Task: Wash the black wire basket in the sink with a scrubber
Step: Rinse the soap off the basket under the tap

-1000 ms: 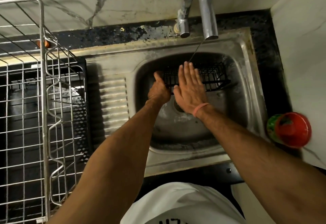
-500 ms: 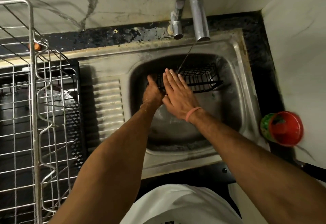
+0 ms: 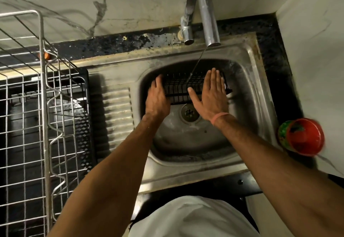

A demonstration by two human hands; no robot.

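Now: one basket, two hands in the sink

One black wire basket [image 3: 183, 89] lies at the far wall of the sink [image 3: 247, 87], under a thin water stream [image 3: 197, 63]. Left hand [image 3: 157, 99] touches its left end, fingers straight; right hand [image 3: 211, 95], fingers spread flat, covers its right end. Motion blurs both hands.

The left hand [image 3: 157, 98] is covering the left end of the black wire basket [image 3: 178, 89], and its fingertips are blurring, so whether they are curling round the wire cannot be told. The right hand [image 3: 212, 97] is hiding the basket's right end. The metal dish rack [image 3: 42, 106] is running off the left edge, and the red-lidded container [image 3: 303, 137] is smearing.
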